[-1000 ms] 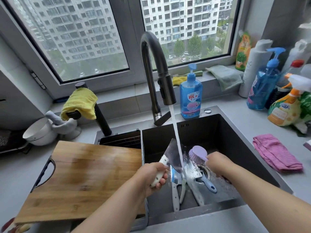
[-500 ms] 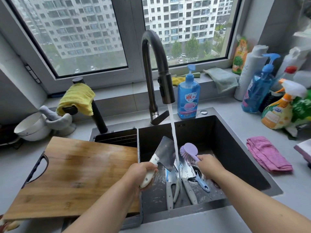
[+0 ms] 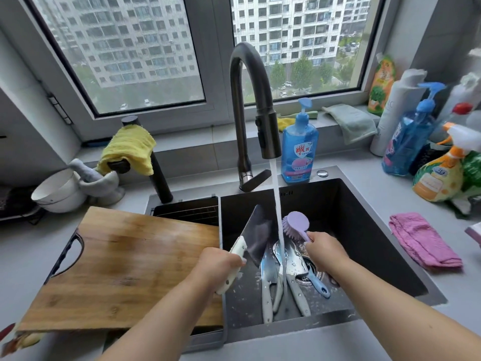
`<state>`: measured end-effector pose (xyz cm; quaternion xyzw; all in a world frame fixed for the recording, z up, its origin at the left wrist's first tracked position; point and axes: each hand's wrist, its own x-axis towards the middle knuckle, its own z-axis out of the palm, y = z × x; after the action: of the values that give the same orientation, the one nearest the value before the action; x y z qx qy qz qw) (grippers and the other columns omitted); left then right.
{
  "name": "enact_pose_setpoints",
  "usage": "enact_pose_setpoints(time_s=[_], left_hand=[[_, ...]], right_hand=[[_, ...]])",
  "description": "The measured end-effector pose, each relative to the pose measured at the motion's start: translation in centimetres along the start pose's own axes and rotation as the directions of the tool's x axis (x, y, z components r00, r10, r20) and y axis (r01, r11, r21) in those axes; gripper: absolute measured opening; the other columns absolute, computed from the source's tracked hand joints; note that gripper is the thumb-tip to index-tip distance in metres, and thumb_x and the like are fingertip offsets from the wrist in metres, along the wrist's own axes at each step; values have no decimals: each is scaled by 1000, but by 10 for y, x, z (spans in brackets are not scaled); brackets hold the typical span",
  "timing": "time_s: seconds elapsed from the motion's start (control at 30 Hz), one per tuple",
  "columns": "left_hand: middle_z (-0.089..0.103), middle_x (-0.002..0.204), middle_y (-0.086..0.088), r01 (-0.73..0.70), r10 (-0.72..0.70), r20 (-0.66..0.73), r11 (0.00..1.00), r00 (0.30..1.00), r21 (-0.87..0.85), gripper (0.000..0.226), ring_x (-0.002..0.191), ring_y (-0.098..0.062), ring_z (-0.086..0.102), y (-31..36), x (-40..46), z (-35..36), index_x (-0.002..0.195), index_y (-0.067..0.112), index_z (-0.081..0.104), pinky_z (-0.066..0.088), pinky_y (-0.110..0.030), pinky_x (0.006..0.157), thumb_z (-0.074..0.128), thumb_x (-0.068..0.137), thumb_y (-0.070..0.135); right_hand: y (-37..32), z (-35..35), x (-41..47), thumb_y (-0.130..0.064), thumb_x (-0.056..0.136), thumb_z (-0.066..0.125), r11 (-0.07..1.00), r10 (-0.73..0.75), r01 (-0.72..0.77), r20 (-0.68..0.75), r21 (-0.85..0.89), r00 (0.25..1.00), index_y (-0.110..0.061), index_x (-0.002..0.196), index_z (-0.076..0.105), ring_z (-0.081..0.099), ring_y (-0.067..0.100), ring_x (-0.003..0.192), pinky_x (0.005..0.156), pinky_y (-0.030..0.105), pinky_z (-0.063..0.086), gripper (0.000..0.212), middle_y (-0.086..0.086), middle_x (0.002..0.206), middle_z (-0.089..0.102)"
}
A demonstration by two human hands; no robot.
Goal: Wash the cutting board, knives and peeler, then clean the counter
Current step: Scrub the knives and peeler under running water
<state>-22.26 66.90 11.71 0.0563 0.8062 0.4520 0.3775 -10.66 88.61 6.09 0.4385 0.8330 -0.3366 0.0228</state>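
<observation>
Head view, left hand [image 3: 221, 264] gripping white handle of cleaver [image 3: 256, 237] raised over sink [image 3: 369, 230], right hand [image 3: 325, 250] holding purple brush [image 3: 296, 222] beside the water stream, other knives [image 3: 283, 280] and blue peeler [image 3: 318, 284] lying on sink floor, cutting board [image 3: 125, 264] resting over the left basin.

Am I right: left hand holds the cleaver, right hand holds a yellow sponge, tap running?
Not quite. The head view shows the right hand gripping a purple dish brush, not a yellow sponge. The left hand does hold the cleaver, and the tap is running.
</observation>
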Motion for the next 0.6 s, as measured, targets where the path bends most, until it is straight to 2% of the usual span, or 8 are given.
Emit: enact_pose_setpoints(time_s=[0.07, 0.17, 0.3, 0.37, 0.47, 0.6], left_hand=[[58, 65, -6, -67, 68, -5, 994, 998, 87, 16, 51, -15, 51, -1, -3, -3, 72, 5, 63, 38, -22, 49, 69, 81, 17], [54, 59, -3, -139, 145, -38, 982, 989, 131, 28, 53, -17, 48, -6, -14, -16, 57, 13, 56, 36, -23, 51, 71, 80, 17], [57, 61, -11, -196, 200, -98, 980, 975, 41, 18, 54, -20, 49, -21, -35, -43, 65, 3, 66, 38, -26, 48, 72, 79, 14], [59, 60, -11, -234, 233, -155, 972, 960, 9, 12, 54, -22, 50, -32, -44, -55, 72, 6, 72, 39, -28, 48, 74, 77, 17], [58, 53, -9, -298, 290, -294, 954, 911, 19, 6, 52, -22, 52, -44, -50, -68, 76, 12, 74, 37, -28, 44, 71, 82, 12], [65, 64, -19, -251, 249, -441, 966, 862, 55, 12, 62, -39, 62, -61, -30, -75, 70, 13, 73, 44, -33, 54, 73, 80, 19]], right_hand=[[-1, 5, -1, -15, 92, 44, 1000, -2, 2, 0, 25, 1000, -16, 109, 64, 59, 25, 72, 57, 29, 39, 27, 7, 86, 67], [-1, 15, 1, -16, 90, 43, 998, -5, 4, 11, 59, 1000, -17, 107, 65, 55, 22, 65, 57, 29, 39, 28, 7, 81, 66], [1, 20, 1, -15, 90, 44, 995, 21, -22, 9, 93, 1000, -16, 101, 66, 52, 21, 60, 58, 30, 40, 25, 5, 74, 63], [4, 22, 1, -13, 89, 43, 994, 35, -36, 8, 104, 999, -16, 96, 66, 51, 21, 61, 60, 30, 43, 24, 3, 69, 59], [8, 24, 1, -12, 88, 42, 994, 42, -42, 6, 102, 999, -14, 90, 65, 50, 22, 60, 59, 31, 41, 24, 3, 66, 57], [8, 26, 1, -13, 89, 40, 996, 42, -43, 5, 81, 999, -13, 88, 65, 48, 22, 58, 58, 29, 37, 25, 3, 65, 55]])
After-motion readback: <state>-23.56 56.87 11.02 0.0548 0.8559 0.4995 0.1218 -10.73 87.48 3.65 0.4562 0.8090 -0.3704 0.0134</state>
